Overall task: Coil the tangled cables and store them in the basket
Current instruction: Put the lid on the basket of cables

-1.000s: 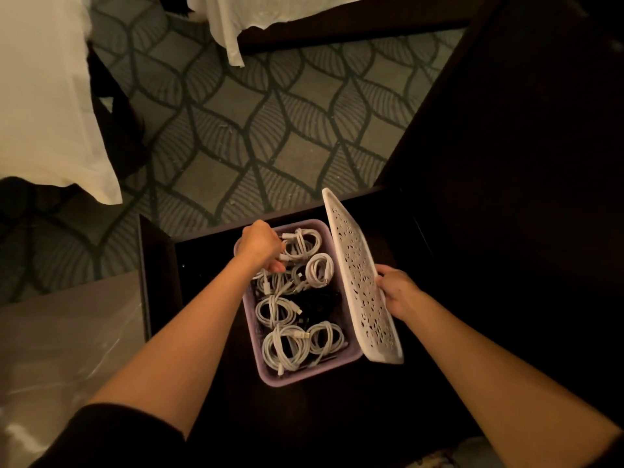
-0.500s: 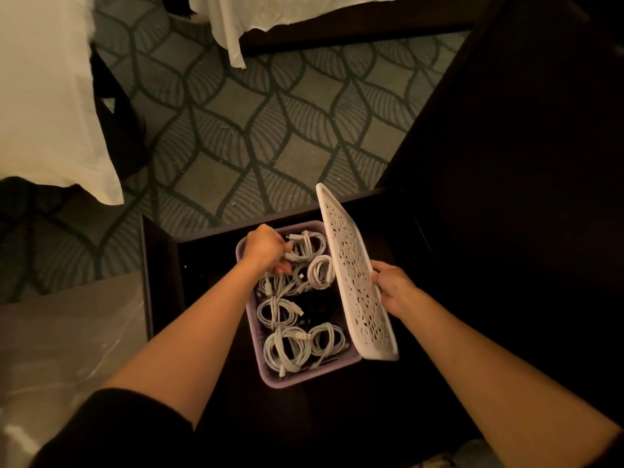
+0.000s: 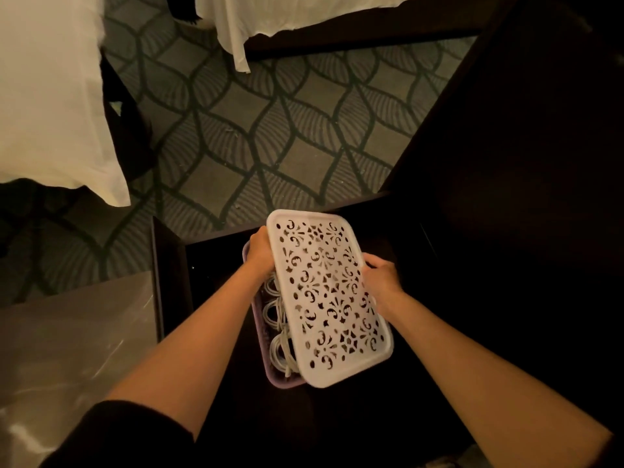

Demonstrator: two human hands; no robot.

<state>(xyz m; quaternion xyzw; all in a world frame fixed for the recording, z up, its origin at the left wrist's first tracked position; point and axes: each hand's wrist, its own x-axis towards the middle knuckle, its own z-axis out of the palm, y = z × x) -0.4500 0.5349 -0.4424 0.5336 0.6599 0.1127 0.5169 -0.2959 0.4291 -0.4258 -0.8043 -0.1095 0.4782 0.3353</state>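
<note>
- Cables (image 3: 277, 354), white and wound into coils, are seen inside the lavender basket (image 3: 258, 327); only a strip of them along the basket's left side is exposed.
- The basket is set in an open dark drawer (image 3: 216, 275), and most of it is covered from above by a white lid (image 3: 327, 298) pierced with an ornamental pattern.
- The lid is held over the basket and offset toward the right, so the coils show past its left edge. Whether its right edge touches the basket's rim cannot be told.
- The left hand (image 3: 261, 253) is closed on the lid's left edge near the far corner, with the fingers tucked beneath the lid and hidden.
- The right hand (image 3: 383, 280) is closed on the lid's right edge, with the fingers curled over it.
- A pale marbled surface (image 3: 67, 349) is seen just left of the drawer, and a dark cabinet front (image 3: 523, 163) rises on the right.
- Patterned carpet (image 3: 270, 136) lies beyond the drawer, with white bedding (image 3: 50, 96) hanging at the upper left.
</note>
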